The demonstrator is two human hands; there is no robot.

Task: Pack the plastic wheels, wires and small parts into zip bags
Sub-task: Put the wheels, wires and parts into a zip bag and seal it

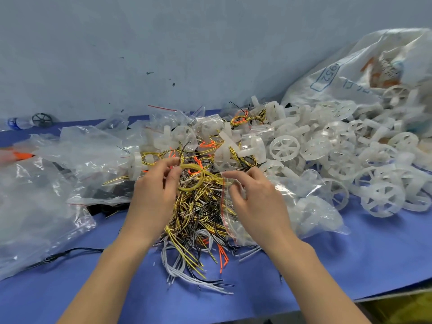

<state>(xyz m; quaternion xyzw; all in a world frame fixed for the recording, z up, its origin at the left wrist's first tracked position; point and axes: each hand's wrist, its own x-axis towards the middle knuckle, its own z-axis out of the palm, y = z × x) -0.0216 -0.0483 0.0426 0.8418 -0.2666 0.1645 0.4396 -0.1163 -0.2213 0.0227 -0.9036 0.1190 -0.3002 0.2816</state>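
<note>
A tangled wire pile (196, 218) of yellow, black, white and orange strands lies on the blue bench (350, 253), and everything here is placed from it. Both hands hover just above the pile's far half. The left hand (154, 190) has its grip closed on a yellow wire loop (198, 181), pinched between thumb and fingertips, with the coil held up off the pile. The right hand (254, 195), over the pile's right edge, has its grip curled round the mouth of a clear zip bag (236, 230) with a red seal strip; the bag hangs down along that edge, with pale parts showing dimly inside. The loop's free end reaches toward the bag's mouth.

To the right of the pile spreads a heap of white plastic wheels (350, 155), spilling from a big printed sack (350, 73) at the far right. Just behind the pile lie filled small bags (205, 127) holding wheels and wires. Left of the pile lies a slack drift of clear bags (58, 171). Far to the left, against the wall (163, 43), stands a grey wheel (42, 119).
</note>
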